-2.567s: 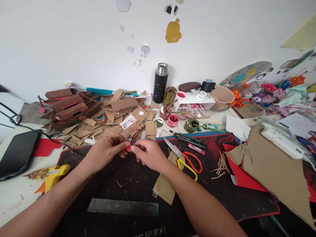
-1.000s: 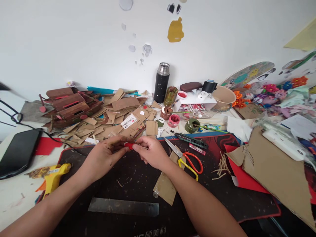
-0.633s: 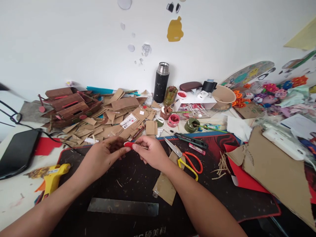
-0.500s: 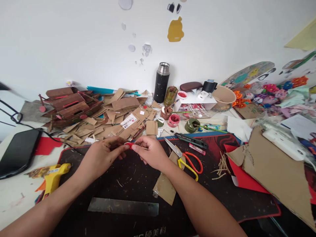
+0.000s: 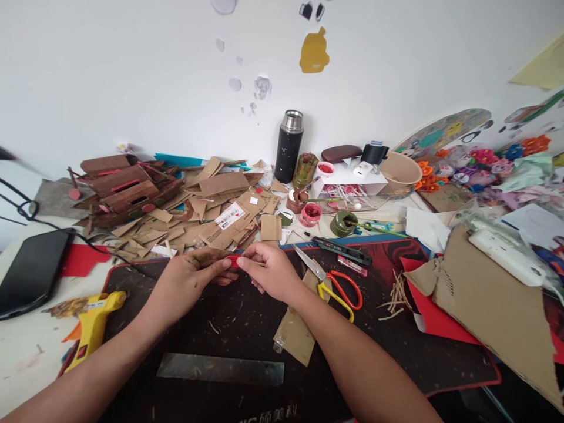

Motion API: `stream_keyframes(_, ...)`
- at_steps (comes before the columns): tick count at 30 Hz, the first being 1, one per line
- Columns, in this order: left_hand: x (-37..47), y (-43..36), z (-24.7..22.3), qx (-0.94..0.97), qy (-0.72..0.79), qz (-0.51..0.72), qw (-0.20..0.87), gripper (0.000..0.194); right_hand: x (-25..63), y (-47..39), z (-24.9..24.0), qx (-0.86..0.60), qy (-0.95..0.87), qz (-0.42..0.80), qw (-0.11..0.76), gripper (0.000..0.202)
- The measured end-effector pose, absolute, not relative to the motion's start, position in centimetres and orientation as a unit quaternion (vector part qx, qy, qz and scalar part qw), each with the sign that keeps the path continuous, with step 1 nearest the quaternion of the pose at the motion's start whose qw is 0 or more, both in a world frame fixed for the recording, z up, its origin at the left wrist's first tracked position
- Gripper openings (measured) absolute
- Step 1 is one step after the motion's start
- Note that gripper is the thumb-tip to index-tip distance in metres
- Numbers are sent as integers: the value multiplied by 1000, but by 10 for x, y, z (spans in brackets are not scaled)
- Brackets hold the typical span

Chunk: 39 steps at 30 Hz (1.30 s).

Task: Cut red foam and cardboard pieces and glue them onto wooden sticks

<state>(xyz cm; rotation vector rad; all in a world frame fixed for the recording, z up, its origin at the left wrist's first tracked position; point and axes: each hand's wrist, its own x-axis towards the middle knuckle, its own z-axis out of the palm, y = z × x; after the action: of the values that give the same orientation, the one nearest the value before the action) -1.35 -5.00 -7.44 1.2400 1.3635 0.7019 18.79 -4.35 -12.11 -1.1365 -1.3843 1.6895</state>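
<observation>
Piece, small, red, at clock centre, pinched between your left hand and right hand; not set down, completion unclear. Brown model at ten o'clock already bears red strips; glue gun lies unheld at eight.

- I'm looking at a craft workspace: a cluttered desk against a white wall; home or studio, I can't tell.
- Ten o'clock, I see a yellow glue gun.
- Eleven, cardboard scraps.
- Twelve, a pink paint pot.
- Between one and two, colourful handmade-looking flowers.
</observation>
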Motion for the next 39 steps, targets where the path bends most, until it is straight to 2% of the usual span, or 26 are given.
stream_keyframes(2, -15, -51, -74, 552, 580, 280, 529, 50, 188, -44, -121, -434, -533, 646, 331, 16)
stream_keyframes(7, -19, -54, -72, 651, 602, 245, 392, 35, 187, -44, -121, -441, -537, 640, 329, 19)
stream_keyframes(11, -18, -56, -73, 669, 600, 237, 370, 33, 188, -43, -124, -431, -530, 649, 336, 19)
stream_keyframes(20, -15, -56, -71, 624, 604, 258, 423, 31, 188, -42, -122, -417, -526, 664, 330, 19)
stream_keyframes(27, -16, -52, -68, 543, 594, 271, 527, 49, 188, -43, -118, -439, -534, 648, 321, 22)
stream_keyframes(39, -8, -55, -73, 503, 585, 309, 556, 53, 188, -41, -113, -437, -518, 664, 315, 21)
